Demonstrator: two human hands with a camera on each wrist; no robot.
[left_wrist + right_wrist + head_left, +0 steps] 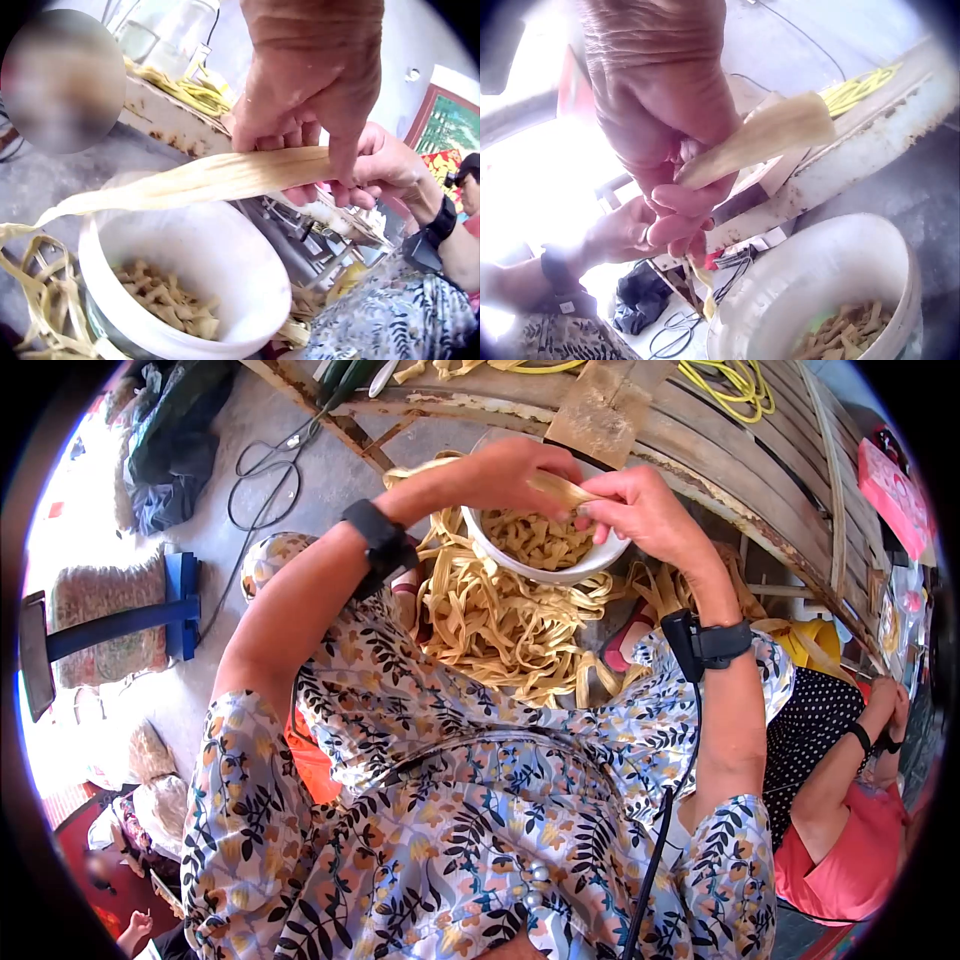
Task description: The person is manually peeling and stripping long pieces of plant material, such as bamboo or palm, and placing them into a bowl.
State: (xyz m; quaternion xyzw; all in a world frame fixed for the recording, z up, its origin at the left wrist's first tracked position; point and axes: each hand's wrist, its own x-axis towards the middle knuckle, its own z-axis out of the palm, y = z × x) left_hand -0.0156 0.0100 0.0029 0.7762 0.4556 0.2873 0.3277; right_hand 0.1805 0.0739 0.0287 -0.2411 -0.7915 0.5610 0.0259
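Over the white bucket [590, 571], both hands hold one flat, pale tan strip [562, 488] of fibrous, leaf-like material. In the left wrist view the left hand [311, 90] grips the strip [202, 177] near its wide end, thumb in front and fingers behind, while its narrow tail hangs to the left past the bucket rim. Beside it the right hand [645, 515] pinches the same end. The right wrist view has the strip's end [772, 139] jutting from between the right hand's [671, 127] thumb and fingers. Short, folded tan pieces [169, 300] lie inside the bucket.
A heap of loose long strips [500, 625] covers the floor between the feet. A slatted bench [720, 490] with a rusty edge runs beyond the bucket, yellow strips [735, 388] lying on it. At the right sits another person [850, 800]; a black cable [262, 490] coils on the floor.
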